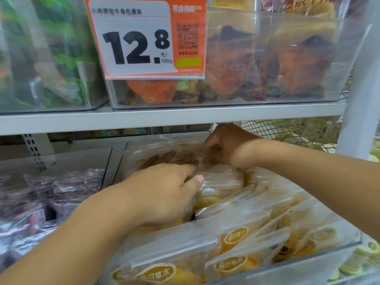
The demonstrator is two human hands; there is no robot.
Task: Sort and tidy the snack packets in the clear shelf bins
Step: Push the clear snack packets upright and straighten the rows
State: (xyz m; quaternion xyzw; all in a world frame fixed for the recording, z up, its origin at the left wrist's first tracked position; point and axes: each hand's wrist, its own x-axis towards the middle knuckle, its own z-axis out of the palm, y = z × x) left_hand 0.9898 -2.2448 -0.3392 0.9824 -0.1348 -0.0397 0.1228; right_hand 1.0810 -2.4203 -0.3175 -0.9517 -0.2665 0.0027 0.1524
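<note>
A clear shelf bin [320,262] in the lower middle holds several clear packets of yellow snacks [236,237] with orange oval labels. My left hand [164,192] lies flat inside the bin, fingers straight and pressing on the packets near its back. My right hand [224,147] reaches in from the right at the bin's far end, fingers curled and pinching the top edge of a clear packet [185,153]. The back wall reflects my left fingers.
A bin of dark purple packets [41,202] sits to the left. The white shelf edge [164,118] hangs close above my hands, carrying bins of orange snacks [267,58], green packets [51,58] and an orange price tag [144,38]. A wire mesh basket [287,130] stands behind right.
</note>
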